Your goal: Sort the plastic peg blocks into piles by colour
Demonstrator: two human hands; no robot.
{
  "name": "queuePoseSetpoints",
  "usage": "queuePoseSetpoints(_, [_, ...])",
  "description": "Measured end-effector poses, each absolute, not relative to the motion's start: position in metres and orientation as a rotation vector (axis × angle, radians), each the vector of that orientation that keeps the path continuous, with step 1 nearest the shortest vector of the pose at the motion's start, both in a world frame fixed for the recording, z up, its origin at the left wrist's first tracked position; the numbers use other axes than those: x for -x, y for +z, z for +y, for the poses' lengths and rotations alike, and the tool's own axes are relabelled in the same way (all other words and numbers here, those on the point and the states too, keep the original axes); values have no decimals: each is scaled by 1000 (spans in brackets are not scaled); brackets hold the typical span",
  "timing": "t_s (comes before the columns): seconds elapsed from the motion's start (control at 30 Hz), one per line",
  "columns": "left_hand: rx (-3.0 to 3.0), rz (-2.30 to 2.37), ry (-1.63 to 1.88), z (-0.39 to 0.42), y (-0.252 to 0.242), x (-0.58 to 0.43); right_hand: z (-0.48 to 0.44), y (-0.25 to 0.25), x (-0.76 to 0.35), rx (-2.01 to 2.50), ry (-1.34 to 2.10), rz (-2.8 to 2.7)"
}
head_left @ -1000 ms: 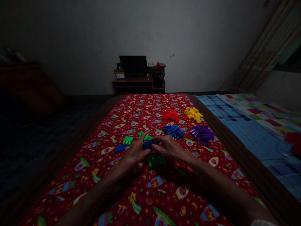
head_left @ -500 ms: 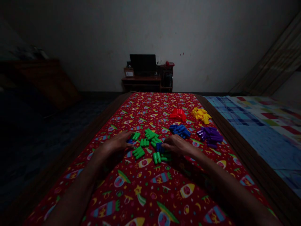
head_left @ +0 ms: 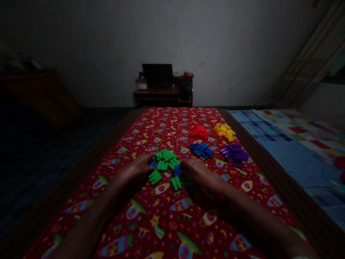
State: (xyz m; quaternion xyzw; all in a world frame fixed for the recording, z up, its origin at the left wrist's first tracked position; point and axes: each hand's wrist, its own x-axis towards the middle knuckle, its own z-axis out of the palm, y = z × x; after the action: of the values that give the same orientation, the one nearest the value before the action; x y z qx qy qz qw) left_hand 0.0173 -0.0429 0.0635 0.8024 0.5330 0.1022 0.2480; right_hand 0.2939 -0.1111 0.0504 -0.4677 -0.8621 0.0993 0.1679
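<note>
Cupping my left hand (head_left: pixel 141 165) and right hand (head_left: pixel 196 170) either side of the green blocks (head_left: pixel 162 166), a blue block (head_left: pixel 176 171) near each; can't tell if either's gripped. Gathering step, I reckon, so the next move wants a light inward nudge across the red cloth (head_left: pixel 147 235).

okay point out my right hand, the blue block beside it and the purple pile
Right hand (head_left: pixel 196 170): head view, back of the hand.
Blue block (head_left: pixel 176 171): head view, its middle.
Purple pile (head_left: pixel 236 154): head view, its middle.

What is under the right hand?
Part of a green block shows in shadow under the right hand, with a blue block beside it. Whatever the hand covers is hidden.
</note>
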Motion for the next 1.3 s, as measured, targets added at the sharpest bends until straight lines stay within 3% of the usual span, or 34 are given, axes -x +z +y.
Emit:
queuePoseSetpoints(0.27, [-2024,1495,539,-48,84,-35,-90,69,-300,1217,619,-2193])
queuePoseSetpoints(0.53, [-2000,1399,633,-45,75,-34,-20,77,-363,1533,70,-1875])
queuePoseSetpoints(0.73, [-2006,1351,694,-43,71,-32,-10,65,-378,1526,98,-2157])
queuePoseSetpoints(0.87, [-2004,1315,747,-47,77,-39,-20,71,-374,1480,41,-2049])
queuePoseSetpoints(1.13, [-1750,1106,986,-63,70,-74,-82,90,-301,994,491,-2151])
queuePoseSetpoints(1.3, [-1735,1044,985,-69,67,-82,-93,85,-289,931,463,-2291])
